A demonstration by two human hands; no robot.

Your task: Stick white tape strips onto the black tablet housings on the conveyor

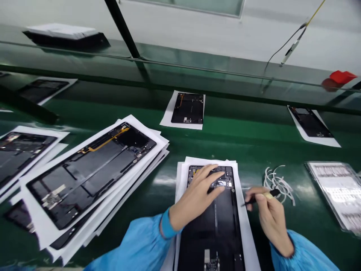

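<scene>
An opened tablet housing (225, 226) with dark inner parts lies on white sheets in front of me. My left hand (197, 192) rests over its upper end, fingers spread and palm down, covering part of the components there. Just right of the tablet, my right hand (269, 214) grips what look like slim black tweezers (274, 193) with a yellowish band. Their thin tip points left, over the edge of the white paper (249, 241). Behind that hand lies a loose bunch of white curved strips (278, 180) on the green table.
At left stands a stack of tablet housings interleaved with paper (96, 165), beside another stack (25, 150). Single housings lie farther back, one at centre (188, 108) and one at right (311, 122). A clear tray of small parts (335, 192) sits at right. A corded tool (290, 52) hangs above.
</scene>
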